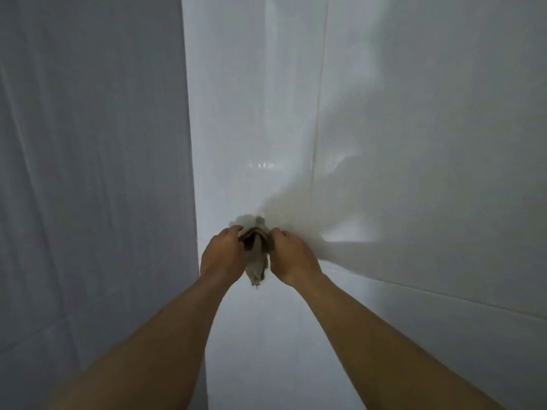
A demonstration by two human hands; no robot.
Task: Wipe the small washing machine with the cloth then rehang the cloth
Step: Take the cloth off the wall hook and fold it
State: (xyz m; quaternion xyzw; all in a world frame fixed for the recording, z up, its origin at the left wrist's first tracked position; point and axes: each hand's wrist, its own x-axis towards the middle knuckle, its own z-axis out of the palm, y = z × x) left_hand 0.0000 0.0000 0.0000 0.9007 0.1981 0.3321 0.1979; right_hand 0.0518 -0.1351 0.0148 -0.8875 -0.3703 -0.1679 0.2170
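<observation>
From my seat, the far left is only a grey wall panel (88, 173), dim and bare, meeting the white tiled wall (254, 113) at a vertical edge. Moving right, my left hand (220, 255) is raised against those tiles, its fingers curled onto the upper left edge of the cloth (257, 261). The cloth is a small greyish rag, bunched at the top and hanging in a narrow tail between my two wrists. Just above the bunch I make out a small dark knob (260, 221) on the tile, probably the hook or peg, though it is too blurred to be sure. Whether the cloth is already caught on it I cannot tell. To the right, my right hand (291, 255) mirrors the left, fingers pinched on the cloth's other edge. Beyond it the tiles are shadowed and plain.

The washing machine is nowhere in view, so I judge the wiping finished and the rehanging step in hand. The next move calls for seating a fold or loop of the cloth over that knob, then easing both grips off gently and watching that the rag stays put rather than slipping down
</observation>
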